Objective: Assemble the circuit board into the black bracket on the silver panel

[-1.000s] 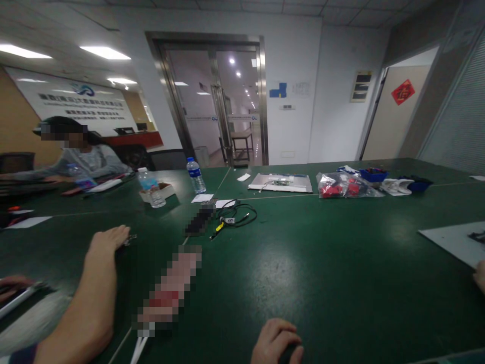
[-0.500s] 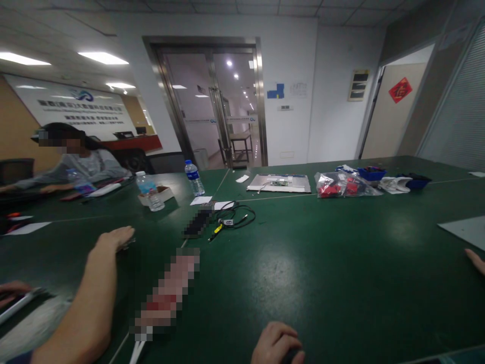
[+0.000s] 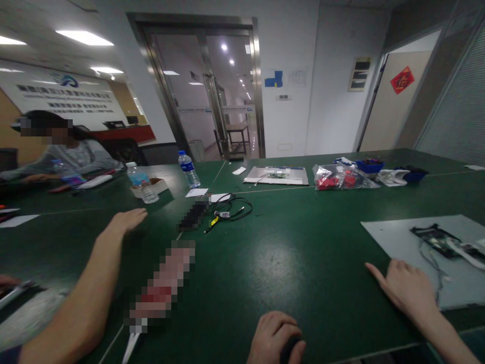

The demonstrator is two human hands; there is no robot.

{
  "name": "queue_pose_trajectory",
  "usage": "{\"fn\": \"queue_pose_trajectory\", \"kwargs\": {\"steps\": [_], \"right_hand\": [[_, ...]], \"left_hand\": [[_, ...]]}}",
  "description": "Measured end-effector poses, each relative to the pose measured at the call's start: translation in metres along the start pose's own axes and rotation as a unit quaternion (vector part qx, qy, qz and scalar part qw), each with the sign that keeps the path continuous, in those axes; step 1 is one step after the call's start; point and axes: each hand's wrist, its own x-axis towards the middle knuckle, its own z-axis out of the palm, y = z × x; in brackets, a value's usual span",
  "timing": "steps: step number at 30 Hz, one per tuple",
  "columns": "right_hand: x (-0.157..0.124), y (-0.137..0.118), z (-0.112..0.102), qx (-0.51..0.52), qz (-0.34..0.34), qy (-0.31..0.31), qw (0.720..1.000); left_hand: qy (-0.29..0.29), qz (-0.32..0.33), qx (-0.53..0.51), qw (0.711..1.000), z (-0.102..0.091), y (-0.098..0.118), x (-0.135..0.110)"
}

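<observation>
My left hand (image 3: 275, 338) sits at the bottom edge, close to my body. Its fingers are curled round a small dark object (image 3: 291, 350) that I cannot name. On the green table (image 3: 303, 242) to the right, my right hand (image 3: 407, 290) lies flat with fingers spread and the thumb pointing left. It touches the near left edge of a grey mat (image 3: 394, 242). A dark circuit board (image 3: 434, 235) with loose wires lies on that mat.
A co-worker's bare arm reaches in from the left, its hand (image 3: 127, 220) flat on the table. Ahead lie black cables (image 3: 227, 210), two water bottles (image 3: 188, 169), a flat panel (image 3: 276, 176) and a bag of red parts (image 3: 341, 178). Another person (image 3: 71, 154) sits far left.
The grey mat with the board has slid left into view, my right hand moving with it. The co-worker's hand has stretched further forward. My left hand has stayed put.
</observation>
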Motion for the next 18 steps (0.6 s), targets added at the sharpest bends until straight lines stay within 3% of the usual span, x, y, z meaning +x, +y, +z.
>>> {"fn": "queue_pose_trajectory", "kwargs": {"steps": [3, 6, 7, 10, 14, 16, 18], "right_hand": [[-0.042, -0.082, -0.024, 0.026, -0.082, -0.021, 0.996], [-0.08, -0.145, -0.044, 0.127, -0.187, -0.029, 0.974], [-0.091, -0.163, -0.049, 0.163, -0.247, -0.028, 0.955], [-0.115, -0.202, -0.055, 0.245, -0.448, 0.021, 0.859], [-0.13, -0.215, -0.058, 0.283, -0.501, 0.117, 0.81], [-0.128, -0.203, -0.065, 0.287, -0.509, 0.112, 0.804], [-0.12, -0.182, -0.075, 0.287, -0.493, 0.085, 0.817]], "left_hand": [[0.024, -0.007, -0.018, 1.0, -0.004, 0.005, -0.001], [0.053, -0.039, -0.033, 0.997, -0.015, 0.011, -0.004], [0.059, -0.05, -0.034, 0.996, -0.021, 0.011, -0.005], [0.056, -0.074, -0.015, 0.996, -0.041, 0.004, -0.009], [0.032, -0.103, 0.089, 0.99, -0.055, -0.018, -0.02], [0.0, -0.121, 0.15, 0.981, -0.054, -0.031, -0.028], [-0.029, -0.146, 0.206, 0.967, -0.051, -0.043, -0.037]]}}
